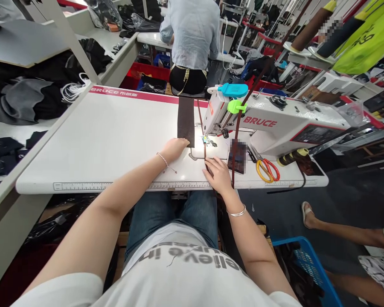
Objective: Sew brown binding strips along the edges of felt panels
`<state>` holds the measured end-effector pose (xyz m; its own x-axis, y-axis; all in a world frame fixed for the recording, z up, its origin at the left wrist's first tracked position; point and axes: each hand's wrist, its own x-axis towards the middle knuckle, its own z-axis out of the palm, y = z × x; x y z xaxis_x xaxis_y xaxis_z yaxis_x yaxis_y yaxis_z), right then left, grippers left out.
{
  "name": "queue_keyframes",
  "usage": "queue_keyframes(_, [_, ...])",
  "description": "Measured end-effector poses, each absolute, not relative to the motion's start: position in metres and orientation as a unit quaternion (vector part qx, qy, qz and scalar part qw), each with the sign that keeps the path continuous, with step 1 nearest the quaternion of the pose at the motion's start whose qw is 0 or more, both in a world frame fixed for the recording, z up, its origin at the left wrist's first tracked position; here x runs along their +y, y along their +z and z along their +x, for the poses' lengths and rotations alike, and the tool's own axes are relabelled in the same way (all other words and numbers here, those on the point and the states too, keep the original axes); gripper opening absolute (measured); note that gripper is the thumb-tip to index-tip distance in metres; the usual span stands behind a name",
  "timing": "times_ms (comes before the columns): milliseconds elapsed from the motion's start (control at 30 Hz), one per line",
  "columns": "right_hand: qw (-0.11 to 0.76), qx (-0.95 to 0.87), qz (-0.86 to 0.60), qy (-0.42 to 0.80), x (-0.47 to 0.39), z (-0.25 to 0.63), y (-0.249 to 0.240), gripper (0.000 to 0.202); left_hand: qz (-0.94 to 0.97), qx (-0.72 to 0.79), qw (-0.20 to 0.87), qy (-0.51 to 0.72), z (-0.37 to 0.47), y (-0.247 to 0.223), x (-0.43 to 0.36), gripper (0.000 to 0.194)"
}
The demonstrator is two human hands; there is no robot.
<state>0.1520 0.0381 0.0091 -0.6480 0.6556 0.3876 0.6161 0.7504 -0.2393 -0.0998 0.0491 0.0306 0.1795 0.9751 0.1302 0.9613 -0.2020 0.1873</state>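
The brown strip (205,152) runs lengthwise from the nearer right hand (218,174) towards 12 o'clock, to the presser foot (205,139), while the left hand (175,149) touches the dark panel (186,119) at its 1 o'clock, any pinch by either hand impossible to tell.

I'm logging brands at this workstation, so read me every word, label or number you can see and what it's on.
"BRUCE": machine
"BRUCE 布鲁斯": table's red edge
"elieve in", upside down, its start unclear: shirt; another line there is folded, unreadable.
Too small or blurred: ruler numbers, control panel, orange label, markings on the yellow-green cloth.
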Motion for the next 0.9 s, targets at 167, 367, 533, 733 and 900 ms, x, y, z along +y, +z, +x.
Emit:
queue_keyframes(167, [0.283,-0.887,-0.36,0.06,0.035,0.149,0.005,0.029,0.75,0.645,0.066,0.127,-0.096,0.034,0.04,0.034])
queue_keyframes(367, [0.318,-0.869,-0.376,0.057,0.027,0.14,0.006,0.027,0.737,0.638,0.156,0.157,-0.076,0.062,-0.024,0.041])
queue_keyframes(533, [0.273,-0.864,-0.422,0.03,0.024,0.131,0.012,0.03,0.797,0.403,0.432,0.128,-0.063,0.071,-0.096,0.038])
queue_keyframes(733, [0.23,-0.845,-0.469,0.119,0.02,0.133,0.024,0.029,0.696,0.335,0.627,0.099,-0.065,0.03,-0.104,0.031])
queue_keyframes(900, [0.253,-0.819,-0.478,0.19,0.015,0.139,0.028,0.03,0.586,0.185,0.787,0.06,-0.045,-0.019,-0.102,0.027])
